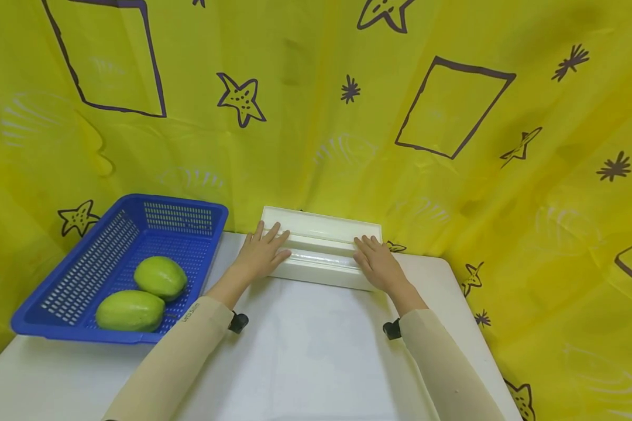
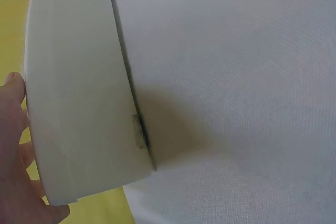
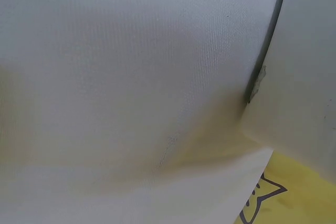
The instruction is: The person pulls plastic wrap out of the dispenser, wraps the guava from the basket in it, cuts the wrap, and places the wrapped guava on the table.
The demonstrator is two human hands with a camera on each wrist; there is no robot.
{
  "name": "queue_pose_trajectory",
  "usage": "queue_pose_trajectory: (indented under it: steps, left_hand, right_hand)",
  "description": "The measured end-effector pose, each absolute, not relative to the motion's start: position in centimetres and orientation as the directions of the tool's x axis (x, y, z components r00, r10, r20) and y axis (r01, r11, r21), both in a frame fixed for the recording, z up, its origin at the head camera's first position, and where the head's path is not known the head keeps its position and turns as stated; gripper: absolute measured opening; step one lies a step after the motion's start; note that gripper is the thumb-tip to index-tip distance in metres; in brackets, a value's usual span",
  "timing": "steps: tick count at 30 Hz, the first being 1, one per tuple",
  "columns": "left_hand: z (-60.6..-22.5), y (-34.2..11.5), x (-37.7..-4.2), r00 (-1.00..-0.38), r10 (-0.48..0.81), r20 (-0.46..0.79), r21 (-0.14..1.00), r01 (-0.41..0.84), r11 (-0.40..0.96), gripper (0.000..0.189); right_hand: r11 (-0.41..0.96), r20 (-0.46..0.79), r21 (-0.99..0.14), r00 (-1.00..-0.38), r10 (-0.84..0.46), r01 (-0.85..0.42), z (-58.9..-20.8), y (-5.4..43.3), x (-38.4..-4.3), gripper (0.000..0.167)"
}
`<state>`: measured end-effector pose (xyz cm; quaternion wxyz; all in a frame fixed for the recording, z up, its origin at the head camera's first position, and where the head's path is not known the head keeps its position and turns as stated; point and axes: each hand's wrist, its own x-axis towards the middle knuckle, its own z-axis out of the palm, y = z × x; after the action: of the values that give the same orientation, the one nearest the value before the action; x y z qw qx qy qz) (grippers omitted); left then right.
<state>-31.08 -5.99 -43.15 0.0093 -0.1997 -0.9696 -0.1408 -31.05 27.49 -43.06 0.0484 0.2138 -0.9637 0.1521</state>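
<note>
A long white cling film dispenser box (image 1: 321,276) stands near the back of the table, its lid (image 1: 321,224) raised at the rear. Inside lies a shiny clear roll (image 1: 323,258) that looks like cling film. My left hand (image 1: 261,252) rests over the box's left end with fingers extended. At the right end, my right hand (image 1: 380,266) lies on the box, fingers pointing forward. The left wrist view shows the box's smooth front wall (image 2: 84,87) with fingers (image 2: 17,87) along its upper edge. In the right wrist view only the box's end (image 3: 302,93) appears; the hand is out of frame.
On the left of the white table (image 1: 316,356) sits a blue plastic basket (image 1: 118,336). It holds two green oval fruits, one rear fruit (image 1: 160,278) and one front fruit (image 1: 130,311). A yellow patterned curtain (image 1: 305,164) hangs right behind the table.
</note>
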Motion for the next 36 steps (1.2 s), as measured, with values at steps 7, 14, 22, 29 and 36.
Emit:
queue_pose_trajectory:
  steps: [7, 14, 22, 29, 36]
  left_hand:
    - [-43.2, -6.1, -31.3, -0.919, 0.389, 0.061, 0.276, 0.390, 0.879, 0.060]
    - [-42.8, -6.4, -31.4, -0.918, 0.392, 0.062, 0.321, 0.390, 0.863, 0.055]
    - [-42.6, -6.5, -31.2, -0.895, 0.413, 0.166, 0.314, 0.445, 0.838, 0.039]
    - [-42.2, -6.2, -31.3, -0.802, 0.464, 0.376, 0.261, 0.572, 0.778, 0.018]
    - [-42.0, -5.6, -31.3, -0.786, 0.536, 0.307, 0.241, 0.609, 0.756, 0.024]
  right_hand:
    - [0.863, 0.164, -0.274, -0.905, -0.393, -0.424, -43.1, 27.4, -31.2, 0.052]
    - [0.855, 0.166, -0.301, -0.906, -0.389, -0.422, -43.0, 27.4, -31.3, 0.050]
    - [0.871, 0.170, -0.227, -0.898, -0.405, -0.436, -42.6, 27.7, -30.6, 0.052]
    - [0.829, 0.358, -0.152, -0.812, -0.461, -0.538, -41.4, 28.3, -29.9, 0.027]
    - [0.846, 0.200, -0.151, -0.854, -0.480, -0.511, -40.8, 27.8, -30.0, 0.027]
